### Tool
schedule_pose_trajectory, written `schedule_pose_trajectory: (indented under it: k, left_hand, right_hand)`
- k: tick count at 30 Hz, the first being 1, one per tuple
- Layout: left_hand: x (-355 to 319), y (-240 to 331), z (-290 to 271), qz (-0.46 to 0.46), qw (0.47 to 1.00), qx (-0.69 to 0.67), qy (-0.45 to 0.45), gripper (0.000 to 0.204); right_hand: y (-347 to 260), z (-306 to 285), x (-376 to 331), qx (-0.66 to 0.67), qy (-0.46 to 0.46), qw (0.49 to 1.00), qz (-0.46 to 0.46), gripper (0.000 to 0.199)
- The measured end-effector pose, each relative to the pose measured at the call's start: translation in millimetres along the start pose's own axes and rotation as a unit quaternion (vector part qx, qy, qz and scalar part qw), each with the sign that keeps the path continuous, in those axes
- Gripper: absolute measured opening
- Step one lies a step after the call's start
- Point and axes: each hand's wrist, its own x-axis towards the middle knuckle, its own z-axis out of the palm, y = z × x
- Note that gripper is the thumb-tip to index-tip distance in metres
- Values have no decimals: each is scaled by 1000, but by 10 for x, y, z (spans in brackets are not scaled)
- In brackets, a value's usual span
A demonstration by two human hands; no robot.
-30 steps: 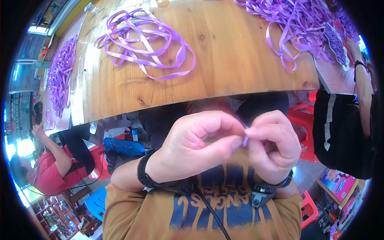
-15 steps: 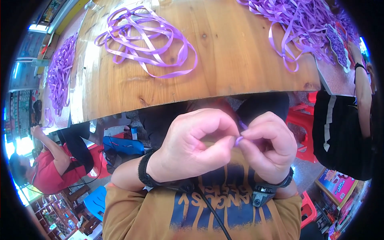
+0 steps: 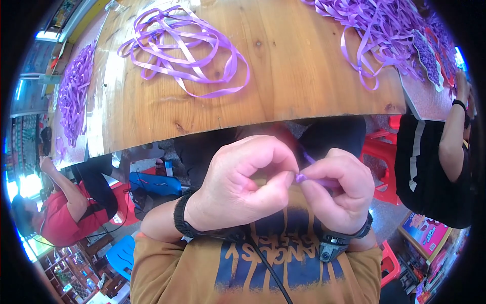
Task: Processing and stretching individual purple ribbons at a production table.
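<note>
And there it was, big and bold across the front of the tan shirt (image 3: 167, 271): rows of chunky tan capitals on a dark blue printed patch (image 3: 283, 256), all standing upside down to the view, with a black cord running right across them! Over to the lower right, a second showing: the pink-and-blue panel (image 3: 425, 235) with a yellowish edge carried pale lettering on its pink part, tilted steeply and squeezed by the lens. Out on the far left, the shelf goods (image 3: 23, 139) sat too small and blurred for any label to be read.
</note>
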Motion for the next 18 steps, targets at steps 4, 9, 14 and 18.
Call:
schedule_pose_trajectory:
  k: [4, 9, 14, 18]
  left_hand:
    - [-9, 0, -1, 1, 1000, 3, -3, 8]
    - [-36, -7, -3, -8, 1000, 4, -8, 7]
    - [-59, -9, -40, -19, 1000, -6, 0, 6]
    - [-23, -20, -77, -2, 1000, 19, -8, 10]
  right_hand:
    - [-1, 13, -11, -28, -8, 999, -16, 18]
    - [24, 18, -37, -34, -6, 999, -24, 16]
    - [-45, -24, -4, -16, -17, 1000, -5, 15]
    - [-49, -41, 10, 2, -4, 1000, 19, 12]
